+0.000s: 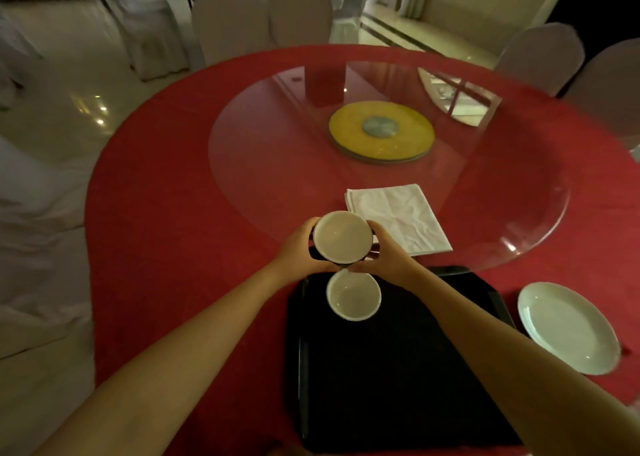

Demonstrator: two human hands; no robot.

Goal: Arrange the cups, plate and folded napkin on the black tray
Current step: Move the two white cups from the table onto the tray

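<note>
from the head view, two bare hands hold one round cup (pixel 343 236) between them. the left hand (pixel 298 249) wraps its left side and the right hand (pixel 388 256) wraps its right side, fingers pressed on the dark outside. the cup is smooth and white inside and is up in the air, just past the far edge of the black tray (pixel 398 369).

a second cup (pixel 353 294), round and white inside, sits on the tray near its far left corner. the tray is flat, dark and a bit bumpy.

the folded napkin (pixel 398 216) is a white, wrinkly square lying on the glass turntable (pixel 277 165). the shiny white plate (pixel 568 327) lies on the red tablecloth (pixel 173 230), just right of the tray.
</note>
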